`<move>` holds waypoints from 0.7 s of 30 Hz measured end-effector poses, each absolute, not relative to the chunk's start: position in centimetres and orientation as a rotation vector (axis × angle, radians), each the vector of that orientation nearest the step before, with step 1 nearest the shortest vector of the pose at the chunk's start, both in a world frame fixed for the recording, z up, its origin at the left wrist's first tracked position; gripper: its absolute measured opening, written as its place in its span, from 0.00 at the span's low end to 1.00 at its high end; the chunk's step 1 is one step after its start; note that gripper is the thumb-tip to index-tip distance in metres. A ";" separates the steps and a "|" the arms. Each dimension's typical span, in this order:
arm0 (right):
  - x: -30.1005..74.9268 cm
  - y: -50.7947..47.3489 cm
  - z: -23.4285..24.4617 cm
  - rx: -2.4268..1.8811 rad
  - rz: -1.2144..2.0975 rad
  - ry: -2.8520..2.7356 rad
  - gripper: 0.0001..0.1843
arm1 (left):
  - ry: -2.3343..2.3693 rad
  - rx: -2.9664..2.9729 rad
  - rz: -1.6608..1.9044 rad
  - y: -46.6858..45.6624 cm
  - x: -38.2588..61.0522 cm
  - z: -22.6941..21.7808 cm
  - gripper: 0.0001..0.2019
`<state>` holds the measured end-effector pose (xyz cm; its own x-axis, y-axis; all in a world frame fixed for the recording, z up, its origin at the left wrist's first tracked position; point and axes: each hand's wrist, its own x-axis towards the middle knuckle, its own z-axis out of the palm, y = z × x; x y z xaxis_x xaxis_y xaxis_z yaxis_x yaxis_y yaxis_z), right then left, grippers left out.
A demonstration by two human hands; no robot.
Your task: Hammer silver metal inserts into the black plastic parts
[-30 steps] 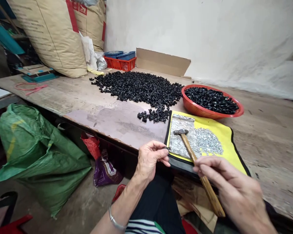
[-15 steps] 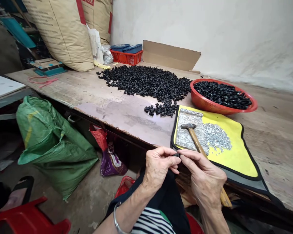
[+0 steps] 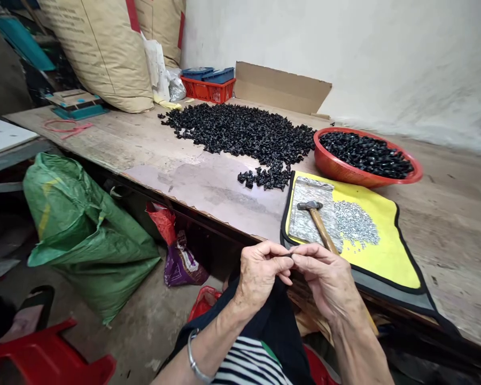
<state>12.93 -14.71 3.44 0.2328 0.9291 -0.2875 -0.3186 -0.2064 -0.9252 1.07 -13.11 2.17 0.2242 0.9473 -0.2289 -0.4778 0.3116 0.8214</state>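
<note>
— What's new at your hands?
— A second ago your right hand [image 3: 331, 278] hung apart, by the hammer [image 3: 323, 231]; now it meets your left hand [image 3: 258, 270], so both share the work.
— Grip?
— Both pinched on one small black piece [image 3: 289, 255] between your fingertips (silver bit hidden there? can't tell). From it: hammer one o'clock, silver bits [image 3: 356, 222] two, black pile [image 3: 240, 131] eleven.

1. Stained white wall [image 3: 377, 59] fills the upper right.
2. Wooden workbench [image 3: 460, 214] spans the middle.
3. Grey concrete floor [image 3: 152, 315] shows at lower left.
4. Red plastic stool [image 3: 50, 355] occupies the bottom-left corner.
</note>
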 end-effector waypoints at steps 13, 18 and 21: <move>12.6 -15.1 3.1 -1.316 1.164 -0.596 0.09 | 0.779 0.628 1.017 -13.0 1.2 2.0 0.10; 12.0 -15.0 2.7 -1.320 1.080 -0.605 0.08 | 0.769 0.590 1.022 -12.9 1.2 1.9 0.11; 11.8 -14.9 2.4 -1.307 1.083 -0.576 0.07 | 0.788 0.568 1.039 -12.8 1.3 1.7 0.10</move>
